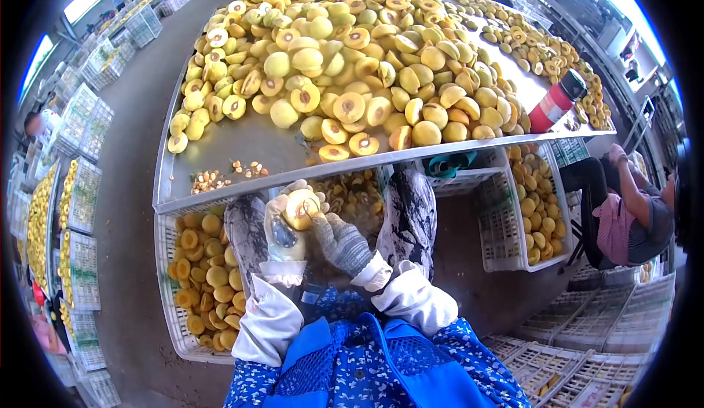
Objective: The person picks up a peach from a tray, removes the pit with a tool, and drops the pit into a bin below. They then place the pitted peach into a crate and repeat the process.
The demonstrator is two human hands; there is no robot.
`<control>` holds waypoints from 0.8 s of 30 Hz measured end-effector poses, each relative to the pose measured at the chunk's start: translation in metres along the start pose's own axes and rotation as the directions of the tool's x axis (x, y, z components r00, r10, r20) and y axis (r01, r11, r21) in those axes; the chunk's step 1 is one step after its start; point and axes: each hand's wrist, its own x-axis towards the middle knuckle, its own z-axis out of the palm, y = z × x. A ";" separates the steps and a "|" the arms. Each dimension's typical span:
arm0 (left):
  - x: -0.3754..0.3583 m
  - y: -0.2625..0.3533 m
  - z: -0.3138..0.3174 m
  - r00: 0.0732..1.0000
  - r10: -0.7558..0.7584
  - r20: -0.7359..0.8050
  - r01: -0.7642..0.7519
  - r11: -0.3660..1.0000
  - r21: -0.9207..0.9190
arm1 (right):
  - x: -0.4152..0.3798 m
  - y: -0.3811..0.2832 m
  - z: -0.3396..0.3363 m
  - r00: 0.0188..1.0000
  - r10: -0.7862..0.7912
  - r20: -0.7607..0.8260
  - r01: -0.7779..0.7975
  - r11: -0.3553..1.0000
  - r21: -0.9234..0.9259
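Observation:
My left hand (284,235), in a pale glove, holds a yellow peach half (299,208) with its cut face up, just below the near edge of the metal table (257,157). My right hand (343,244), in a grey knitted glove, is closed with its fingertips at the right side of that half. A thin curved shape shows on the cut face by those fingertips; whether it is a tool I cannot make out. Beneath my hands, between my knees, lie more peach halves (356,197). A big heap of peach halves (352,63) covers much of the tabletop.
Small pits and scraps (209,180) lie at the table's near left corner. A red bottle (554,103) stands at the right edge. Crates of peaches flank my legs, left (170,301) and right (506,239). Another person (623,213) sits at the right. Stacked crates (82,195) line the left aisle.

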 end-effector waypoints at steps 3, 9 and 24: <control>0.000 -0.008 0.002 0.993 -0.007 -0.118 0.005 1.000 -0.021 | -0.007 0.001 0.005 0.996 -0.087 -0.015 0.084 0.987 -0.135; 0.004 -0.022 0.007 0.974 -0.008 -0.226 -0.001 0.999 -0.039 | -0.014 -0.009 0.002 1.000 -0.017 -0.012 0.016 0.993 -0.119; 0.006 -0.044 -0.019 0.986 0.149 -0.074 -0.139 0.982 0.130 | -0.014 0.003 0.002 0.989 0.147 0.027 -0.145 0.905 0.399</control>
